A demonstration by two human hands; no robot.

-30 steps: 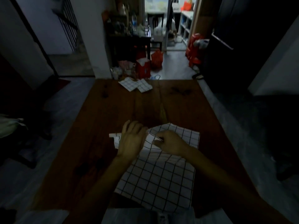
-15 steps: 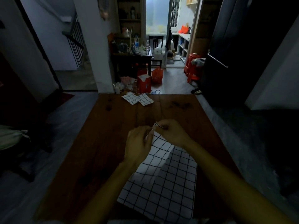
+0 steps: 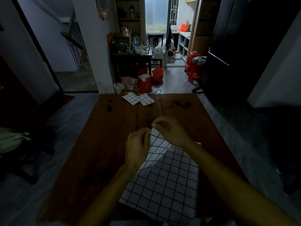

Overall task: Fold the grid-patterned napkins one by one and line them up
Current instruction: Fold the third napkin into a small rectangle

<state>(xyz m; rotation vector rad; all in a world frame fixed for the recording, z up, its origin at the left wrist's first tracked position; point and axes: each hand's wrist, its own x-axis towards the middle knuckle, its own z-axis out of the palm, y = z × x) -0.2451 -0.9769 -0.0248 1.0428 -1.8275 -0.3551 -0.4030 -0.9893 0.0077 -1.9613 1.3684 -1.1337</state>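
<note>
White black-grid cloth napkins [image 3: 138, 99], two folded, wait far off; our left hand [image 3: 137, 148] and right hand [image 3: 171, 131] pinch another unfolded grid napkin [image 3: 162, 180].

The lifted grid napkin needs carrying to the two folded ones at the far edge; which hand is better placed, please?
Probably the right hand: it pinches the lifted napkin at its top, nearer the folded napkins than the left hand.
</note>
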